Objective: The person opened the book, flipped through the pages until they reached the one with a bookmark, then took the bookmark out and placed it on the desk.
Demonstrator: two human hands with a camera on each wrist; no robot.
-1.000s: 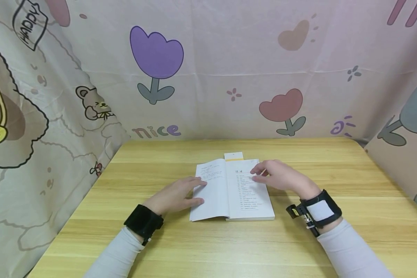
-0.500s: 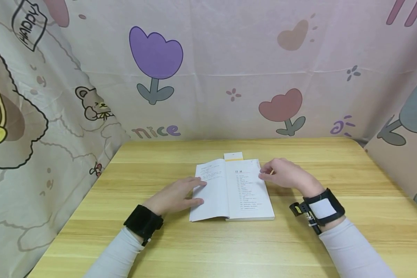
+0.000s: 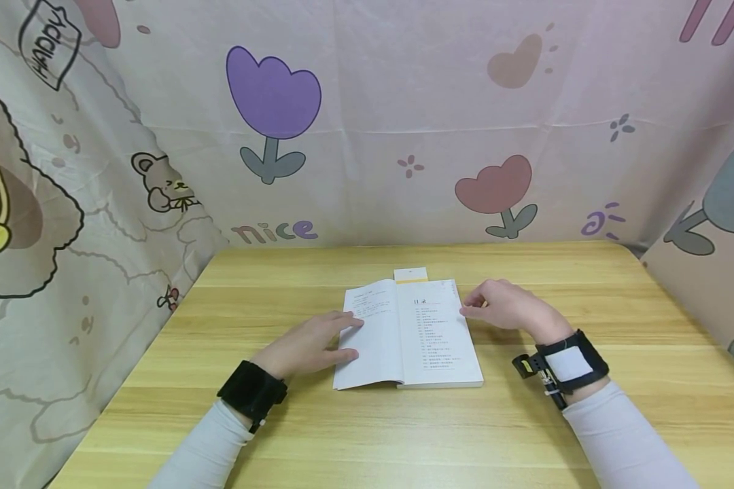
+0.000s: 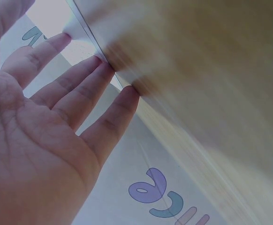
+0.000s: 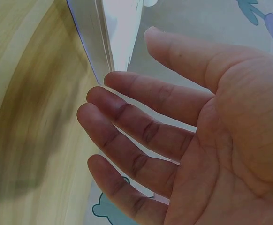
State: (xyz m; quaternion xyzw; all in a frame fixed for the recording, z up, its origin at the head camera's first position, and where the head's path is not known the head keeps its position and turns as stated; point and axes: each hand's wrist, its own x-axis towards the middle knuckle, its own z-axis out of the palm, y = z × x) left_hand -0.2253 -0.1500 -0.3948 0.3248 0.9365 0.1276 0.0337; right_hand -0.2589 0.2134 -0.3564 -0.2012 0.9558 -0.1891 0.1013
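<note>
An open book (image 3: pixel 440 339) lies on the table, its left leaf slightly raised along the bottom edge and its right page headed by two large characters over a list of lines. My left hand (image 3: pixel 306 345) rests on the outer side of the left page, fingers spread; the left wrist view has the fingertips at the book's edge. Beside the right page's outer edge, near its upper half, is my right hand (image 3: pixel 506 305). In the right wrist view its fingers (image 5: pixel 127 145) are loosely extended, the thumb apart from them, close to the page block (image 5: pixel 122 33).
A white card with a yellow stripe (image 3: pixel 410 274) sticks out beyond the book's top edge. The wooden table (image 3: pixel 367 435) ends at a printed cloth (image 3: pixel 367 183) hung behind it and along both sides. Both wrists wear black straps (image 3: pixel 253 390).
My right hand has shifted right, from over the right page to its outer edge, uncovering the list. The left hand and the book have stayed in place.
</note>
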